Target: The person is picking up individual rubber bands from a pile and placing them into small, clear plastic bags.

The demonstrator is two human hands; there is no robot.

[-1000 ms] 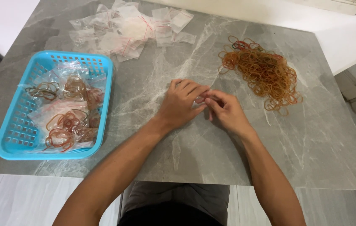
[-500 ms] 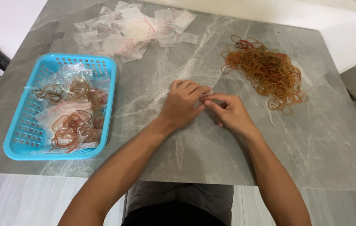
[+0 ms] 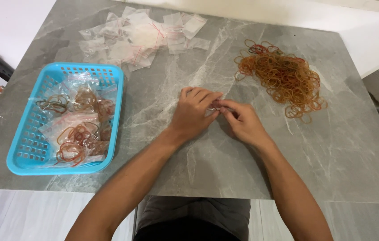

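Both hands in a pinch grip, left hand [image 3: 194, 114] & right hand [image 3: 242, 122] fingertips meeting on a small clear bag [image 3: 214, 108] mid-surface (contents too small to tell). Band pile [image 3: 283, 78] lies up-right, nearer right hand; basket [image 3: 113, 85] w/ filled bags far left; empty bags [image 3: 140, 35] at top.

Single head-worn view, looking steeply down, fairly near, over grey table [image 3: 162, 93], probably seated

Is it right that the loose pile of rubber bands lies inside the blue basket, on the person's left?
Not quite. In the head view, the loose pile of rubber bands lies on the bare table, on the person's right. The blue basket on the left holds filled small bags.
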